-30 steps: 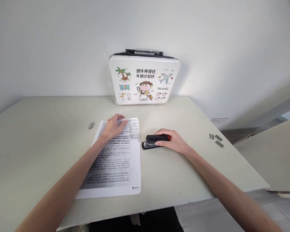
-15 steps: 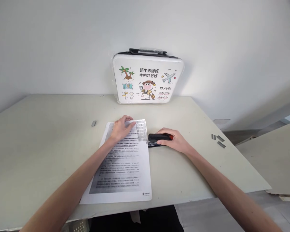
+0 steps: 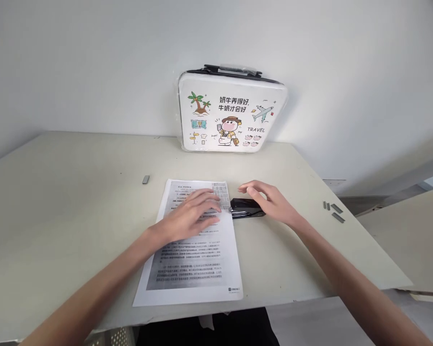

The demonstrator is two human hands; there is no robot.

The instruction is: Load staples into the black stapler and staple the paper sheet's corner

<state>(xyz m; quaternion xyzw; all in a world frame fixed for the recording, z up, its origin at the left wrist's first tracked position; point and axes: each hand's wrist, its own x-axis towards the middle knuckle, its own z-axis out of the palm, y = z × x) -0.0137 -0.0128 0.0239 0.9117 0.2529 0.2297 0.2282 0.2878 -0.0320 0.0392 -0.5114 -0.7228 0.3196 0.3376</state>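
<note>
The printed paper (image 3: pixel 198 259) lay on the table (image 3: pixel 75 216). The left hand (image 3: pixel 197 214) — fingers slightly spread, gripping nothing — lay over the paper's upper half. At the paper's right edge sat the black stapler (image 3: pixel 246 207); the right hand (image 3: pixel 269 199) arched loosely above it, unclenched — contact could not be determined. Staple strips (image 3: pixel 338 217) lay well right of the paper, a single strip (image 3: pixel 146 179) beyond its upper left. A white case (image 3: pixel 233 115) stood behind the paper.

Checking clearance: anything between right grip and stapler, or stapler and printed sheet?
Nothing visible. The right grip is at the right end of the black stapler, whose left end sits at the right edge of the printed sheet. The left grip is over the sheet, left of the stapler.
</note>
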